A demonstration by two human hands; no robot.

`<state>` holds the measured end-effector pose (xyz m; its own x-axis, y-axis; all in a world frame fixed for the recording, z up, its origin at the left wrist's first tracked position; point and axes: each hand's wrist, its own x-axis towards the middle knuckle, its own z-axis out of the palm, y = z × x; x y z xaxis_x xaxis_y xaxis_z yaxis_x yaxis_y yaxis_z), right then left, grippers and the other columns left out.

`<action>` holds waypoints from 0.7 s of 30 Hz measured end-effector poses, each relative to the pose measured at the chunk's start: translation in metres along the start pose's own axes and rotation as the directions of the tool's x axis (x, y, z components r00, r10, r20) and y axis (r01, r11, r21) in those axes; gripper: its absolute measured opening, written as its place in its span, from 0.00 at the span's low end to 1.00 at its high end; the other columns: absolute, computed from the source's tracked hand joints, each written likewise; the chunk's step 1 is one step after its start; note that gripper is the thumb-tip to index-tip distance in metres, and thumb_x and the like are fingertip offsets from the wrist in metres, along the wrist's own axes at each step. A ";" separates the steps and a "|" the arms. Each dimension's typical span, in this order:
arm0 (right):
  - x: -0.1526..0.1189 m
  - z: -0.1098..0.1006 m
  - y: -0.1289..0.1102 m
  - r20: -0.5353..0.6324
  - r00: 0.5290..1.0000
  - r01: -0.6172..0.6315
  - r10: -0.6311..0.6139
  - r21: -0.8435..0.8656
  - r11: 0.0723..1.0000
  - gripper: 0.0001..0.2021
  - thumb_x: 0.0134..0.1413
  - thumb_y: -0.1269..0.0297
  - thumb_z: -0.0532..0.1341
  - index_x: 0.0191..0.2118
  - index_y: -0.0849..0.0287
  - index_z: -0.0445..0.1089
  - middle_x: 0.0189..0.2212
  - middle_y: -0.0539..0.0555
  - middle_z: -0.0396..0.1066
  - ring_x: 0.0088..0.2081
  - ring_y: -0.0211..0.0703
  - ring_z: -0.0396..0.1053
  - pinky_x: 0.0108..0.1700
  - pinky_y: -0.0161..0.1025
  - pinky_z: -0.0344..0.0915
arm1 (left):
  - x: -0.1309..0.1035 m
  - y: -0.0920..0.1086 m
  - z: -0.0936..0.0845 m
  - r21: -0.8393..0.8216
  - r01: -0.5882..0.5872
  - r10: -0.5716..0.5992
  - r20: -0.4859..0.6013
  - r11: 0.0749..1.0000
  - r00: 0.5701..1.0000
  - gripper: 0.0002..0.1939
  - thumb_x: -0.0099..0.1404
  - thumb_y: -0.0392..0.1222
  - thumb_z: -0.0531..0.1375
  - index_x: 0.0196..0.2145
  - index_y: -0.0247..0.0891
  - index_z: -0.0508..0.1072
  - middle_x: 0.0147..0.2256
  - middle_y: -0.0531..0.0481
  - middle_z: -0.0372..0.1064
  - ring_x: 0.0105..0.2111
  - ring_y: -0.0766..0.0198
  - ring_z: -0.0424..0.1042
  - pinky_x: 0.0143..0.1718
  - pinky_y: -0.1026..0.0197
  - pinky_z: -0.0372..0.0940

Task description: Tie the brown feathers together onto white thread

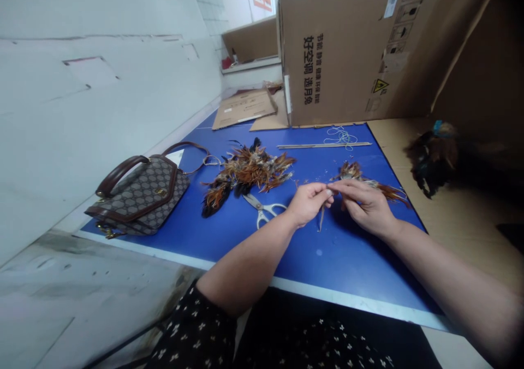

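Note:
My left hand (309, 204) is closed in a pinch on a thin brown strip (321, 219), which hangs below its fingertips over the blue table. My right hand (366, 205) meets it fingertip to fingertip, its fingers pressed together; whatever lies between them is too small to name. Behind my right hand is a small bunch of brown feathers (350, 170). A larger pile of brown and black feathers (256, 167) lies left of my hands, with metal scissors (262, 209) just in front of it.
A patterned handbag (143, 194) stands at the table's left. Thin sticks (323, 146) and tangled pale string (341, 138) lie at the back, before a large cardboard box (339, 52). Dark feathers (434, 156) are on cardboard at the right. The blue table (327, 271) has a pale front edge.

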<state>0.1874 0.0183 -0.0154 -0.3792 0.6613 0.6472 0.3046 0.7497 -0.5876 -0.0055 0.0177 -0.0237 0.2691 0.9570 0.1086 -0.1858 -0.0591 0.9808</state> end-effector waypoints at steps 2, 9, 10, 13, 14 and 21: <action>0.001 0.001 0.001 0.021 1.000 0.005 -0.005 0.004 1.000 0.21 0.63 0.74 0.57 0.55 0.51 0.79 0.50 0.59 0.78 0.43 0.46 0.78 0.44 0.45 0.79 | 0.000 -0.002 0.000 -0.015 0.008 -0.008 -0.005 1.000 1.000 0.18 0.63 0.53 0.68 0.32 0.32 0.75 0.28 0.50 0.72 0.27 0.70 0.67 0.35 0.62 0.63; 0.002 0.003 -0.004 0.041 0.999 0.018 -0.018 0.007 1.000 0.21 0.65 0.73 0.56 0.57 0.52 0.77 0.48 0.58 0.79 0.36 0.41 0.77 0.45 0.44 0.77 | 0.001 -0.004 0.000 -0.031 0.007 -0.008 -0.030 0.999 1.000 0.17 0.63 0.52 0.68 0.34 0.32 0.77 0.28 0.50 0.72 0.28 0.69 0.68 0.38 0.62 0.65; 0.001 0.003 -0.006 0.038 0.999 -0.014 0.014 0.014 1.000 0.21 0.66 0.71 0.56 0.59 0.53 0.75 0.47 0.58 0.79 0.35 0.40 0.76 0.44 0.44 0.77 | 0.001 -0.002 -0.001 -0.024 -0.014 0.013 -0.041 1.000 0.999 0.16 0.64 0.52 0.67 0.34 0.32 0.78 0.30 0.49 0.73 0.30 0.68 0.69 0.40 0.61 0.66; 0.000 0.005 -0.008 0.015 0.982 -0.187 0.186 0.101 0.977 0.23 0.68 0.64 0.59 0.66 0.55 0.69 0.41 0.57 0.80 0.27 0.38 0.73 0.35 0.40 0.76 | 0.001 0.002 -0.002 0.066 -0.152 0.158 -0.091 0.986 0.983 0.14 0.67 0.50 0.66 0.37 0.35 0.82 0.40 0.45 0.75 0.41 0.63 0.73 0.52 0.57 0.66; 0.000 0.005 -0.008 0.018 0.969 -0.248 0.248 0.142 0.958 0.23 0.68 0.62 0.60 0.66 0.56 0.68 0.36 0.55 0.79 0.25 0.38 0.72 0.33 0.40 0.75 | 0.002 0.003 -0.003 0.101 -0.200 0.210 -0.104 0.975 0.972 0.13 0.67 0.49 0.66 0.38 0.37 0.83 0.43 0.44 0.75 0.46 0.61 0.73 0.56 0.57 0.64; 0.004 0.006 -0.016 0.257 0.883 -0.469 0.393 0.437 0.767 0.23 0.66 0.49 0.63 0.58 0.58 0.72 0.26 0.51 0.75 0.26 0.42 0.73 0.34 0.40 0.72 | 0.000 0.009 -0.001 0.035 -0.229 0.230 -0.060 0.973 0.971 0.10 0.67 0.47 0.67 0.40 0.40 0.85 0.52 0.41 0.73 0.56 0.57 0.70 0.64 0.52 0.60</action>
<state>0.1759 0.0087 -0.0066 -0.4395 0.8719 0.2157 0.0295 0.2540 -0.9667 -0.0087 0.0173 -0.0148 0.1620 0.9328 0.3219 -0.2095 -0.2862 0.9350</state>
